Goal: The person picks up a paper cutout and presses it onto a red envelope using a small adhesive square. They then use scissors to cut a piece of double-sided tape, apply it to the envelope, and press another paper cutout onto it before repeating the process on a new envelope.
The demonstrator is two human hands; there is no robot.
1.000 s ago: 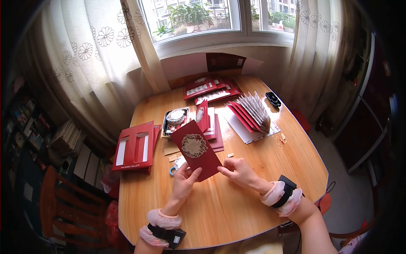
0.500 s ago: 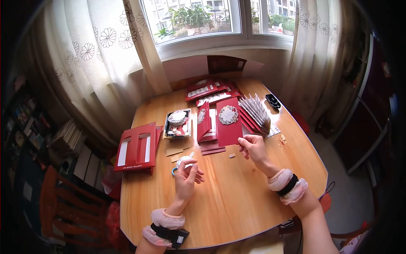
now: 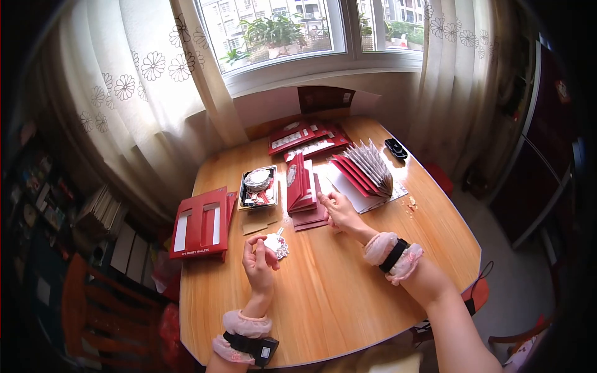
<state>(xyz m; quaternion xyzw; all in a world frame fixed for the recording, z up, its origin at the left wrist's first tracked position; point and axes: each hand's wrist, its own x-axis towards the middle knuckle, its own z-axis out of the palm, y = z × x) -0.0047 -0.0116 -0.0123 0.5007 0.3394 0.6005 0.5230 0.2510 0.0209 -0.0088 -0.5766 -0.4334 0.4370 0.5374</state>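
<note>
My right hand has its thumb and fingertips pinched at the edge of a red card, seen at a steep angle. Just left of it, folded red cards with a lacy paper rosette stand upright. My left hand hovers low over the table, its fingers loosely bent and apart, with nothing visible in them. Right beside its fingers is a white lacy paper rosette. Dark red strips lie under the standing cards.
A tray of rosettes and small pieces stands left of the cards. Red money-wallet packs lie at left, more red packs at the back. A fanned stack of cards stands at right, near a black object and crumbs.
My right hand has moved left and away from me, toward the standing cards, turning the red card from face-on to steeply tilted. My left hand has shifted slightly left, its fingers more bent.
</note>
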